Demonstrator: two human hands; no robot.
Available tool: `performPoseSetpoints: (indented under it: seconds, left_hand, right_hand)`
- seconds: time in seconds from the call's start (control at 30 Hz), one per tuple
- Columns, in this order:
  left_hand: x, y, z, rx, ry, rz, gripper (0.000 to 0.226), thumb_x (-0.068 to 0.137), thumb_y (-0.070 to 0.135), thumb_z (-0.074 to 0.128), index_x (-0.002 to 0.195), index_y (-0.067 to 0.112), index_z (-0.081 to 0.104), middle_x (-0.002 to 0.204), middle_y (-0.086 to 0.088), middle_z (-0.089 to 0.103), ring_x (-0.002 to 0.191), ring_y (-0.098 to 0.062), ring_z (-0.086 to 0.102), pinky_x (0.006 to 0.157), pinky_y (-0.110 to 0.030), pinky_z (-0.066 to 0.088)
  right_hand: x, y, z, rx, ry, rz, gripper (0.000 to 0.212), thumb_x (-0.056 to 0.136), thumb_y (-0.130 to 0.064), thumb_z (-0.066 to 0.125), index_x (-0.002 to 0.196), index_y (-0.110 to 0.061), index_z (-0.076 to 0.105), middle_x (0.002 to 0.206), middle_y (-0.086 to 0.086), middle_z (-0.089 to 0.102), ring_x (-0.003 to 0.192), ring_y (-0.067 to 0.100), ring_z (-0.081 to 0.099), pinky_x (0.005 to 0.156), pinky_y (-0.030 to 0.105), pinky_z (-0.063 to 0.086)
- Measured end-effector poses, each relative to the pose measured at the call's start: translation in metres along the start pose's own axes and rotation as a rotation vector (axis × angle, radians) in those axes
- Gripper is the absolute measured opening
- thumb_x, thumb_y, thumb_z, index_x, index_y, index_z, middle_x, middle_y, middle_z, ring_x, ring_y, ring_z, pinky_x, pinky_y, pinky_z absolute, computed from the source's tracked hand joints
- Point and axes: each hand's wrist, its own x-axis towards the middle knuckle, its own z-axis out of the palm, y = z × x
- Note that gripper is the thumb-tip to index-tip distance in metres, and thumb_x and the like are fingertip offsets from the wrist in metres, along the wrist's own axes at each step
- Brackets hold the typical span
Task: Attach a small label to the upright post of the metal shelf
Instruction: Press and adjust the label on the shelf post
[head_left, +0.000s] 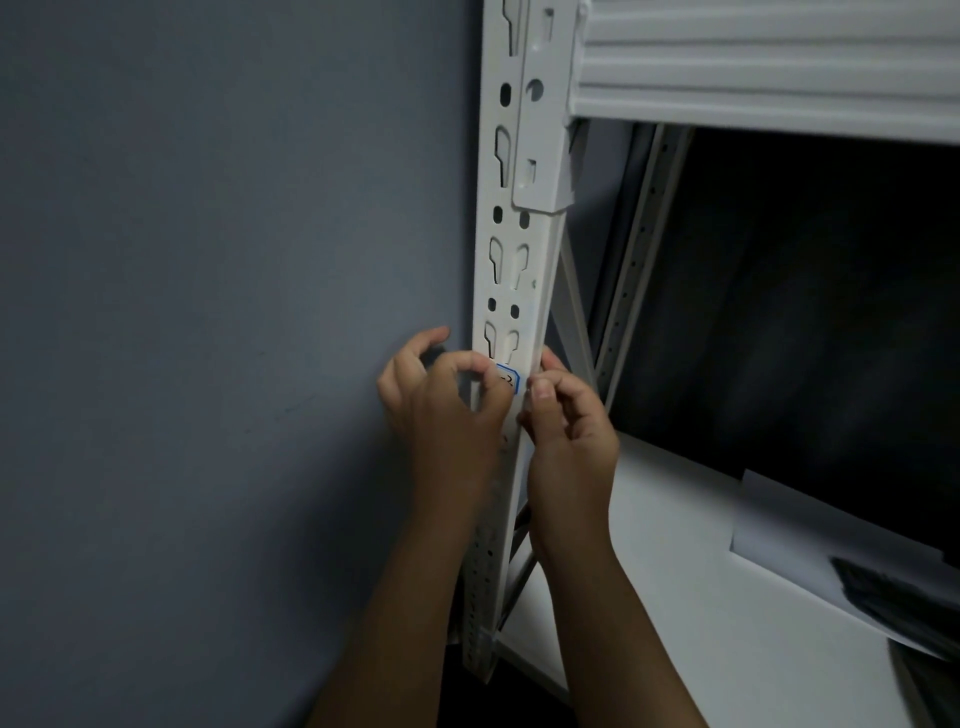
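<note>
White perforated steel upright post (511, 280) carries the small blue-bordered paper label (508, 376) just below a keyhole slot. Left hand (441, 400) pinches its left edge, right hand (569, 431) its right; best smoothed flat from centre outward, clear of the slots.

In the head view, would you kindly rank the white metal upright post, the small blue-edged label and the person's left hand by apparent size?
1. White metal upright post, largest.
2. Left hand, though it sits nearer the camera.
3. Small blue-edged label, smallest.
</note>
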Motion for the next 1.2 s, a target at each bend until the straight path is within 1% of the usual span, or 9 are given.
performPoseSetpoints:
  seconds: [0.07,0.2,0.3,0.6,0.73,0.9,1.07,1.13,1.2]
  left_hand:
    - [0.000,0.000,-0.003,-0.031,-0.020,-0.026,0.007,0.081,0.018,0.064,0.076,0.023,0.062,0.126,0.008,0.045,0.116,-0.004,0.023,0.088,-0.010,0.027]
    - [0.000,0.001,-0.011,-0.126,-0.030,-0.091,0.010,0.082,0.017,0.065,0.077,0.026,0.062,0.121,0.014,0.042,0.114,0.001,0.023,0.082,-0.002,0.031]
    - [-0.002,0.001,-0.010,-0.100,-0.046,-0.053,0.015,0.080,0.015,0.067,0.079,0.029,0.062,0.119,0.014,0.041,0.114,-0.001,0.024,0.088,-0.007,0.031]
    - [-0.002,0.008,-0.009,-0.068,-0.015,-0.075,0.015,0.081,0.019,0.069,0.073,0.029,0.061,0.112,0.012,0.044,0.110,-0.002,0.026,0.080,0.007,0.020]
    - [0.002,0.012,-0.009,-0.042,-0.048,-0.117,0.018,0.082,0.017,0.067,0.072,0.030,0.059,0.111,0.012,0.044,0.108,-0.004,0.026,0.077,0.000,0.021]
    - [0.002,0.012,-0.006,-0.048,-0.090,-0.158,0.011,0.084,0.017,0.063,0.077,0.025,0.062,0.112,0.012,0.042,0.109,-0.003,0.024,0.073,0.002,0.021]
    - [0.002,0.012,-0.006,-0.046,-0.106,-0.173,0.014,0.084,0.017,0.062,0.075,0.027,0.060,0.119,0.009,0.046,0.118,-0.012,0.030,0.087,-0.012,0.024]
    - [0.002,0.012,-0.006,-0.064,-0.112,-0.176,0.016,0.084,0.016,0.062,0.074,0.029,0.059,0.122,0.008,0.046,0.119,-0.012,0.029,0.086,-0.004,0.025]
    - [0.001,0.012,-0.007,-0.083,-0.118,-0.187,0.016,0.085,0.015,0.061,0.075,0.028,0.060,0.121,0.009,0.045,0.118,-0.010,0.027,0.075,0.009,0.019]
  right_hand:
    - [0.000,0.000,0.000,0.004,0.000,0.009,0.013,0.094,-0.005,0.053,0.089,-0.012,0.062,0.122,-0.008,0.061,0.108,0.012,0.062,0.070,0.012,0.051]
    - [-0.001,-0.002,0.000,0.021,-0.005,0.010,0.012,0.094,-0.004,0.053,0.090,-0.010,0.062,0.119,-0.009,0.061,0.103,0.010,0.063,0.068,0.011,0.050]
    - [-0.001,-0.004,0.000,0.020,-0.020,0.019,0.011,0.094,-0.004,0.052,0.091,-0.009,0.062,0.120,-0.008,0.060,0.094,0.001,0.064,0.065,0.010,0.049]
    - [-0.002,-0.002,0.000,0.003,-0.018,0.008,0.014,0.094,-0.005,0.053,0.088,-0.013,0.062,0.120,-0.011,0.060,0.105,0.007,0.062,0.070,0.011,0.050]
    - [-0.001,0.000,0.000,-0.018,-0.019,0.004,0.016,0.095,-0.005,0.053,0.087,-0.017,0.062,0.123,-0.009,0.060,0.107,0.006,0.062,0.077,0.015,0.054]
    - [-0.001,0.001,0.000,-0.018,-0.024,0.011,0.013,0.095,-0.005,0.053,0.091,-0.013,0.062,0.121,-0.011,0.059,0.104,0.001,0.062,0.074,0.013,0.052]
    - [-0.001,0.000,-0.001,-0.008,-0.026,0.003,0.014,0.095,-0.005,0.053,0.089,-0.014,0.062,0.121,-0.011,0.060,0.104,0.003,0.062,0.071,0.012,0.051]
    - [0.000,0.000,-0.001,-0.019,-0.028,-0.007,0.013,0.095,-0.006,0.053,0.088,-0.013,0.062,0.122,-0.010,0.060,0.106,0.007,0.062,0.071,0.012,0.051]
    - [0.000,0.000,-0.002,-0.024,-0.033,-0.010,0.013,0.095,-0.006,0.053,0.088,-0.014,0.062,0.122,-0.010,0.059,0.105,0.006,0.062,0.071,0.012,0.052]
